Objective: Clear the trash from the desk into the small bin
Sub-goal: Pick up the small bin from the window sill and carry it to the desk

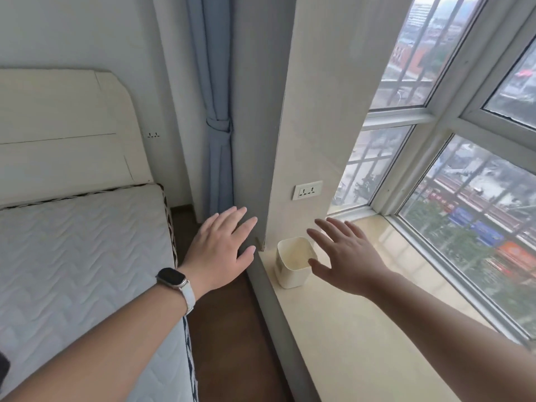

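The small bin [293, 262], a cream, square-mouthed plastic tub, is set on the polished window-ledge surface [362, 338], close to the wall corner below a socket [307, 190]. It is judged light, stiff and smooth, likely to slide; opposite walls near the rim would serve best for a hold. The right hand [345, 256] is spread wide just beside it, thumb over its rim; the left hand [220, 250], with a watch [171, 279], is spread wide and empty. No trash is seen.
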Available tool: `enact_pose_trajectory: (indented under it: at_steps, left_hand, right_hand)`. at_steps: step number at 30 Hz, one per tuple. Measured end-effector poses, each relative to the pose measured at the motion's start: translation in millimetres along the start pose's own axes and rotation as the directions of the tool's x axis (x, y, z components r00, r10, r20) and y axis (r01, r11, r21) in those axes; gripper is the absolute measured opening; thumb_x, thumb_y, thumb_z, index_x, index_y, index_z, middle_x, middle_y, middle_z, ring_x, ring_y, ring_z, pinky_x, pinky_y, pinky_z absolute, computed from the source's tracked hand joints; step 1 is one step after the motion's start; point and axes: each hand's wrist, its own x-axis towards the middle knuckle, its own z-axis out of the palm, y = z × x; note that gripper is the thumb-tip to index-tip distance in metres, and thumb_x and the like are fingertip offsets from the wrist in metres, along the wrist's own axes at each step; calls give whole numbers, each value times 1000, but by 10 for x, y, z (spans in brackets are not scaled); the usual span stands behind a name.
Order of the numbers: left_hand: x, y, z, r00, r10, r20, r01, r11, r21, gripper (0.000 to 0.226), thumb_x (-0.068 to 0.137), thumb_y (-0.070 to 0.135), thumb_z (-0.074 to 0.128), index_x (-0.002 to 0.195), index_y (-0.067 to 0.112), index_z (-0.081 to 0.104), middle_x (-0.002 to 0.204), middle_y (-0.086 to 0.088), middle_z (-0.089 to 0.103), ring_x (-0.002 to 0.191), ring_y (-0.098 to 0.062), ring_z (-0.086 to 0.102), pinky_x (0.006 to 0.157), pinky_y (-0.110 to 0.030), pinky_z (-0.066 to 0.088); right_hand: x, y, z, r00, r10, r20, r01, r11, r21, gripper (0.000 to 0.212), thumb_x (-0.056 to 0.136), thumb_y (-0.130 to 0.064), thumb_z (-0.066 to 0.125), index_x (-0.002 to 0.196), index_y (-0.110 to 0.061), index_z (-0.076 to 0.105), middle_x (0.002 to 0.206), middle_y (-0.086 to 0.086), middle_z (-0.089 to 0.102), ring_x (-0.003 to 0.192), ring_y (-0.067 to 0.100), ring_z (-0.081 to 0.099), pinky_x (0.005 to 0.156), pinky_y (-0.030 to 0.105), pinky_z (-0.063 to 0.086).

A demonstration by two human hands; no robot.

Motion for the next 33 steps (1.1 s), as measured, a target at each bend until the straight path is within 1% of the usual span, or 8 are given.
enact_pose_trajectory:
  at_steps: [6,10,14,17,22,27,30,33]
  left_hand:
    - [246,-77,359,997,81,7,-80,994,-77,50,88,37,57,134,16,57,141,-11,55,133,-31,48,109,-50,41]
    - [500,-143,645,993,91,79,-85,994,-71,50,90,40,52,134,19,57,144,-7,54,135,-29,46,111,-49,38]
    - [763,-222,942,983,46,179,-35,997,-64,51,91,42,51,138,21,53,146,-6,52,137,-28,44,113,-48,35]
    - [921,-187,1189,961,-66,268,108,983,-148,53,95,44,46,143,23,49,151,-3,46,141,-24,39,115,-45,33]
    - [1088,-42,1668,844,-236,482,430,834,-344,51,99,38,51,147,22,43,153,3,41,141,-16,34,116,-33,28]
    - [1247,-52,2089,709,-303,637,611,716,-339,50,99,36,52,146,25,43,151,5,42,138,-16,39,114,-36,34]
    - [1303,-77,2276,603,-321,730,717,619,-320,49,98,35,53,145,26,43,148,3,46,133,-16,46,107,-33,39]
    - [1383,-130,2519,471,-376,798,848,443,-291,47,97,35,55,143,26,45,136,4,56,118,-15,54,94,-29,40]
  right_hand:
    - [187,106,381,996,54,77,-58,997,52,59,85,-56,52,135,-24,49,145,6,48,135,30,41,110,49,33]
    - [343,235,659,993,81,90,-89,992,90,56,83,-53,54,130,-22,52,141,7,51,130,30,45,107,49,38]
    - [542,489,988,985,119,122,-134,984,119,58,84,-54,52,133,-22,50,144,7,49,133,30,42,109,48,35]
    - [660,704,1237,967,215,140,-238,953,186,60,85,-56,49,135,-24,49,146,6,47,135,29,40,110,45,33]
    - [705,905,1734,874,417,249,-484,791,375,57,89,-51,55,139,-25,46,149,1,42,138,23,35,110,40,29]
    - [635,973,2185,777,445,445,-625,627,464,57,91,-52,52,141,-26,43,149,-3,41,135,20,36,109,38,33]
    - [583,987,2319,685,492,538,-728,427,536,57,92,-49,54,142,-25,42,148,-7,40,134,16,38,107,38,37]
    - [580,1026,2481,586,508,631,-799,233,555,59,93,-46,54,145,-24,38,150,-7,37,136,14,37,108,34,35]
